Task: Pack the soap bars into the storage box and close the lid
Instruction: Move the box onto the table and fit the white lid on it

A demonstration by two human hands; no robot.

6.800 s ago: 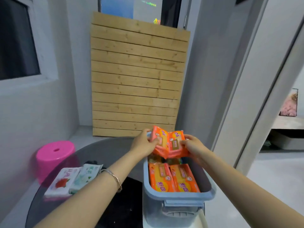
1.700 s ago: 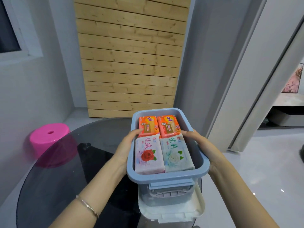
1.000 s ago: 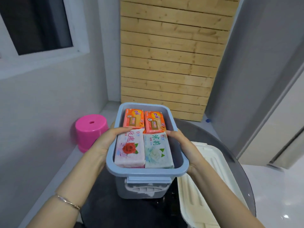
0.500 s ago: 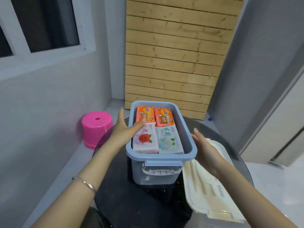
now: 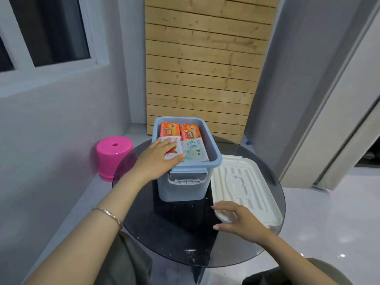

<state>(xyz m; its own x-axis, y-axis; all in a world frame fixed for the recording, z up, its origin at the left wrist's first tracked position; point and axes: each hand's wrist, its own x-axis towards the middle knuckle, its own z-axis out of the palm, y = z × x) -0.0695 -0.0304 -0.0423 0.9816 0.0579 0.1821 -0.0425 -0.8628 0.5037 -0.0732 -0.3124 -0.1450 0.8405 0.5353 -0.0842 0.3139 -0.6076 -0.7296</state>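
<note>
A light blue storage box [image 5: 213,150] stands open on a round dark glass table [image 5: 185,233]. Inside lie two orange soap bars [image 5: 180,129] at the back, a green-and-white bar [image 5: 194,151] at the front right and a rose-printed bar [image 5: 173,150] at the front left. My left hand [image 5: 159,159] rests flat over the box's near left corner and the rose bar, fingers spread. The white lid [image 5: 242,186] lies on the table to the right of the box. My right hand [image 5: 236,220] is at the lid's near corner, fingers curled around its edge.
A pink plastic stool [image 5: 114,156] stands on the floor left of the table. A wooden slat panel [image 5: 205,64] leans against the wall behind. The lid reaches close to the table's right edge.
My right hand left the box's side and dropped to the lid's near corner. My left hand slid onto the rose bar and box corner. The view pulled back.
</note>
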